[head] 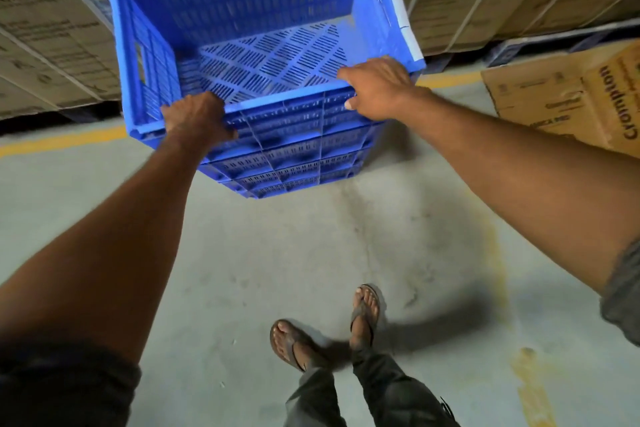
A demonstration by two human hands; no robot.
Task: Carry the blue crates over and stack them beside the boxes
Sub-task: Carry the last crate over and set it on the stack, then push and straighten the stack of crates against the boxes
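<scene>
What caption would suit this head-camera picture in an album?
Left hand and right hand hold the near rim of an empty blue crate over a concrete floor, stacked cardboard boxes behind.

Warehouse-type spot w/ a grey concrete floor (pixel 242 253), scuffed and cracked in places. Yellow painted line (pixel 62 140) runs across it near the back, plus a worn yellow paint patch (pixel 530 388) bottom right. Stacked cardboard boxes (pixel 41 45) line the back, one loose Crompton box (pixel 571 97) sits on the right. Lighting's pretty dim tbh, soft shadows on the floor.
</scene>
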